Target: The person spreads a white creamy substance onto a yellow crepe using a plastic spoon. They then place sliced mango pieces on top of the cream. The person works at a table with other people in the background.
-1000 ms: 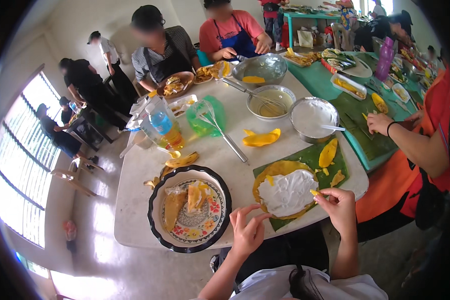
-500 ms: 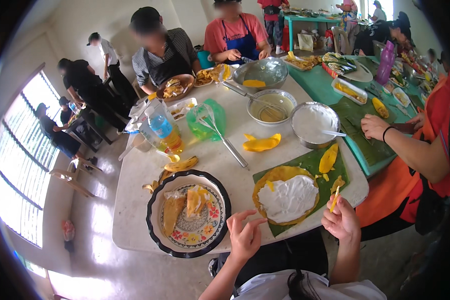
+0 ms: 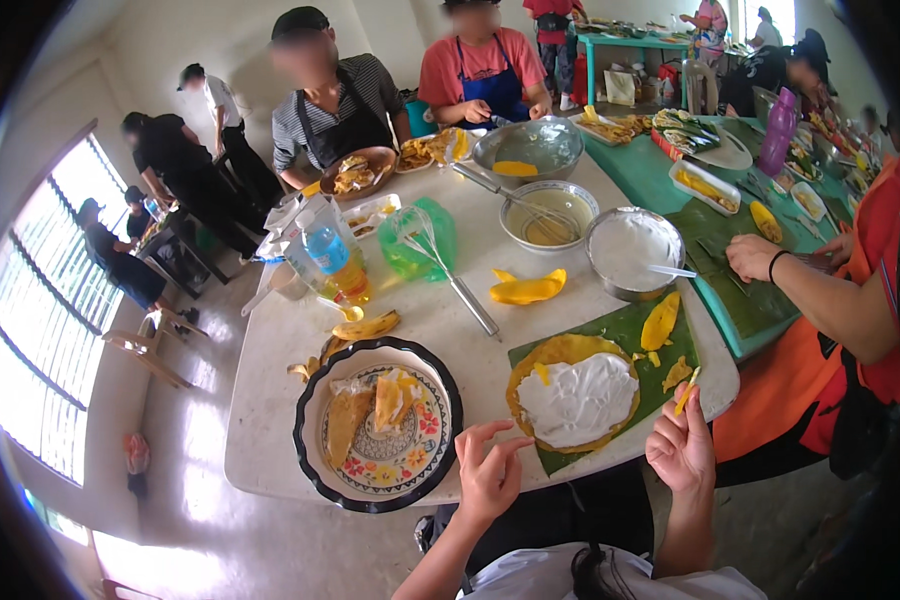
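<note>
In front of me a yellow-brown crepe, spread with white cream, lies on a green banana leaf. One small yellow bit sits on the cream's upper left. My right hand is raised at the leaf's right edge, thumb and fingers pinching a thin mango strip. Holding nothing, my left hand has its bent fingers apart, between the crepe and a flower-patterned dish. A mango piece and scraps rest on the leaf. Folded filled crepes lie in the dish.
Beyond the leaf stand a cream bowl, a batter bowl and a mango skin. A whisk leans over a green bag; bottles stand left. A co-worker's hands are at the green table.
My right hand and its mango strip have moved slightly to the right and upward. My left hand stays in nearly the same place, and the crepe looks the same.
</note>
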`<move>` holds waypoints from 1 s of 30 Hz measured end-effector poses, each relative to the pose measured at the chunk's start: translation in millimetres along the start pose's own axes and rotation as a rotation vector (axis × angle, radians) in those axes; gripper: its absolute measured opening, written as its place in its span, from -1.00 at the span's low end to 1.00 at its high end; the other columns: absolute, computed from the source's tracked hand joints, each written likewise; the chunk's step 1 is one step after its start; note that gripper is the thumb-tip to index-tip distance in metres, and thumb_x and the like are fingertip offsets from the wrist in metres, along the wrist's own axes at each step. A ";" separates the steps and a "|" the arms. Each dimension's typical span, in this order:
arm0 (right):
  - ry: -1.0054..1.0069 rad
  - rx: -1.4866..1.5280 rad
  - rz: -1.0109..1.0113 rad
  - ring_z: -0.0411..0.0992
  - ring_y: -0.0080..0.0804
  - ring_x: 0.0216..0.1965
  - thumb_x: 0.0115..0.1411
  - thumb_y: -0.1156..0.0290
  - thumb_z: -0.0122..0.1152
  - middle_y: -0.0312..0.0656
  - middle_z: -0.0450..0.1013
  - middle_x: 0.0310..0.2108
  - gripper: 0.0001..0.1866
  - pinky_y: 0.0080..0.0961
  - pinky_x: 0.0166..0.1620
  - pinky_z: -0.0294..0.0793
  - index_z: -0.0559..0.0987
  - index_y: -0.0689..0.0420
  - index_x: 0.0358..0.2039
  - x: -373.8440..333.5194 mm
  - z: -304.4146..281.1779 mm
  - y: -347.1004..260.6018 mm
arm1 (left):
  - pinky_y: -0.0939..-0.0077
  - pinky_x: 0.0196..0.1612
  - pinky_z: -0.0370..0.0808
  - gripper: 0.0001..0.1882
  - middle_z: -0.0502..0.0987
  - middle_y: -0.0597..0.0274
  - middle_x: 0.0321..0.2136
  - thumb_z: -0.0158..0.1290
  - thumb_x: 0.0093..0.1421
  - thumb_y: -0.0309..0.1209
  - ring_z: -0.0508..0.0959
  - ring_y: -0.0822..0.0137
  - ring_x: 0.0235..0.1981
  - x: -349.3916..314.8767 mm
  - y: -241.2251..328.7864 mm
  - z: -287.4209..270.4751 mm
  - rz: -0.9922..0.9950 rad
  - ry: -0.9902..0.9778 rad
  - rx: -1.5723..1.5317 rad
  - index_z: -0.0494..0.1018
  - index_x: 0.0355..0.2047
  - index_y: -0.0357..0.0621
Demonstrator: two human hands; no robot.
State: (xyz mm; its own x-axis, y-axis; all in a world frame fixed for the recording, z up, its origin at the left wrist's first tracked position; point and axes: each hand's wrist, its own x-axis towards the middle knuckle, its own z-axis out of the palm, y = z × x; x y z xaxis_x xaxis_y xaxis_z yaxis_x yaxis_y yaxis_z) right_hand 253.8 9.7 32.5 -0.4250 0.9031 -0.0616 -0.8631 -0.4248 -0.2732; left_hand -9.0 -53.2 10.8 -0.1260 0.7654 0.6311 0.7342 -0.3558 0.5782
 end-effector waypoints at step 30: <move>0.004 -0.043 -0.068 -0.07 -0.72 -0.68 0.41 0.17 0.03 -0.52 -0.03 -0.67 -0.74 -0.70 -0.56 -0.01 0.58 -0.02 -0.05 -3.4 1.4 1.3 | 0.28 -0.09 0.43 -0.65 0.49 0.08 -0.12 0.08 -0.06 -0.72 0.45 0.10 -0.14 0.0 -1.0 2.6 0.005 0.003 -0.027 0.60 -0.29 -0.06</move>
State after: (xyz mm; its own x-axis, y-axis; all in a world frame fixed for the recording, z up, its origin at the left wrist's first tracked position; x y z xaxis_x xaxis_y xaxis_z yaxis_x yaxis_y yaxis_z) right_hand 253.8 6.0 33.7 -0.3646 0.9300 -0.0456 -0.8774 -0.3595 -0.3177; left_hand -8.0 -51.4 8.9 -0.1245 0.7623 0.6352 0.7165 -0.3738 0.5890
